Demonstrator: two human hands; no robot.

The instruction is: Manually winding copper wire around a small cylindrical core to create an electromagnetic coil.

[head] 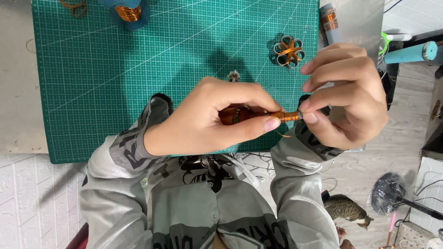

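My left hand (210, 117) is closed around a small rotor wound with copper wire (233, 114), gripping it between thumb and fingers over the green cutting mat (138, 69). My right hand (348, 94) pinches the copper-wound end of the rotor (288, 115) with thumb and forefinger. A thin loose strand of copper wire (285, 134) hangs just below it. Most of the rotor is hidden inside my left hand.
On the mat lie a grey ringed piece with copper wire (288, 50), a small metal part (234, 75), a blue spool of copper wire (127, 13) and a wire tangle (74, 7). Another copper-wound tube (329, 20) sits at the mat's right edge. A cat (346, 208) lies on the floor.
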